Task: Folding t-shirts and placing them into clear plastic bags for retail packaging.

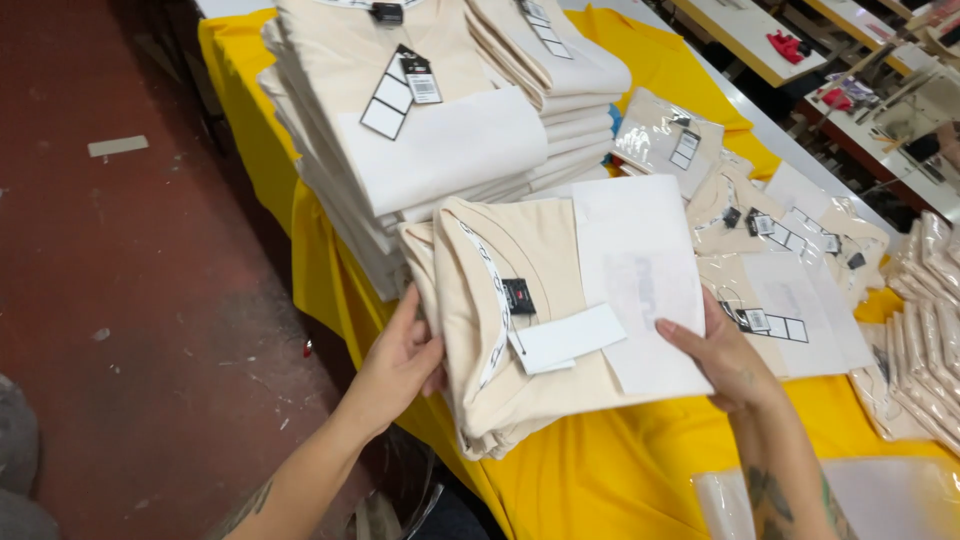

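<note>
surface: a table draped in a yellow cloth [600, 470] is running from the near centre toward the far left, the cloth hanging over the left edge.
folded shirt: a cream folded shirt [520, 320] is lying at the near left part of the table, on a few more of the same kind, collar toward the far side, a white hang tag [565, 338] resting across its front.
white sheet: a white paper sheet [640, 280] is lying over the right half of that shirt.
left hand: the left hand [400, 365] is cupping the shirt's left folded edge, fingers curled in against the cloth, thumb on top; it is gripping that edge.
right hand: the right hand [725, 355] is pressing on the near right corner of the white sheet, fingers mostly straight and spread a little; whether it is pinching the shirt beneath, i cannot tell.
tall stack: a tall stack of cream shirts [400, 130] is standing just beyond the held shirt, with a black-and-white tag on top.
second stack: a second stack [560, 80] is standing to the right of the tall one, touching it.
bagged shirts: shirts in clear bags [780, 270] are lying spread on the right of the table, with one bagged shirt [668, 140] farther back.
right edge: a row of bagged pieces [930, 320] is lying overlapped at the right edge.
floor: a dark red floor [150, 300] is showing on the left, scuffed and flecked with pale marks.
room: work tables [740, 30] are standing at the far right, with small red items on them.
</note>
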